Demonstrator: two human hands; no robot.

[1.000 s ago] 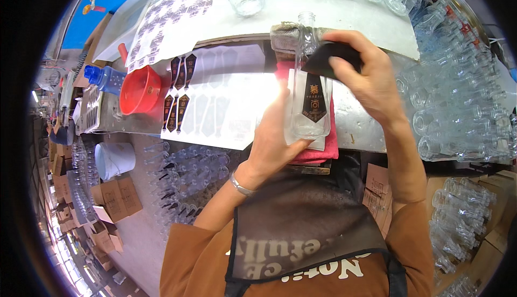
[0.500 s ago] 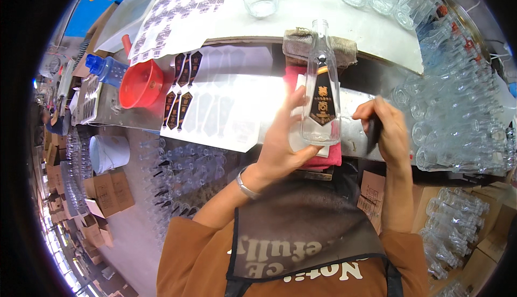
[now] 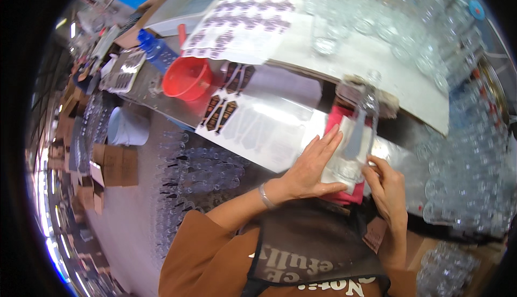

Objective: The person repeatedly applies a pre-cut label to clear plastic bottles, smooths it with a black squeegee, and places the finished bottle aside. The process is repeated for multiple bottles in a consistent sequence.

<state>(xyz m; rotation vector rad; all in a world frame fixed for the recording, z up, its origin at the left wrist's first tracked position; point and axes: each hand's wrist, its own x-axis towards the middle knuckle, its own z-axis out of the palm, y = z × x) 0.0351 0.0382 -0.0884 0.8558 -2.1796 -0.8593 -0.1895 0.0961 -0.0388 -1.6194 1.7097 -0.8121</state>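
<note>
A clear glass bottle (image 3: pixel 368 118) lies with its neck pointing away from me over a folded, dirty cloth (image 3: pixel 389 105). A plain greyish label shape shows through its body. Beneath it are a white pad (image 3: pixel 335 172) and a pink-red cloth (image 3: pixel 335 118). My left hand (image 3: pixel 308 174) is open along the bottle's left side, thumb spread near the base. At the right of the base, my right hand (image 3: pixel 389 186) has its fingers curled together; what they hold, if anything, is hidden. Black-and-gold labels (image 3: pixel 219 113) sit on a white backing sheet left of the bottle.
A red plastic bowl (image 3: pixel 187 80) and a blue-capped bottle (image 3: pixel 156 52) stand at the far left. Printed sheets (image 3: pixel 237 25) and clear glasses cover parts of the raised white shelf (image 3: pixel 301 49). Many glass bottles (image 3: pixel 466 162) crowd the right side; more stand on the floor at left.
The bottle went from being held up, black-and-gold label facing me, to lying on the pad with that face turned away. My left hand let go. The dark object in my right hand no longer shows.
</note>
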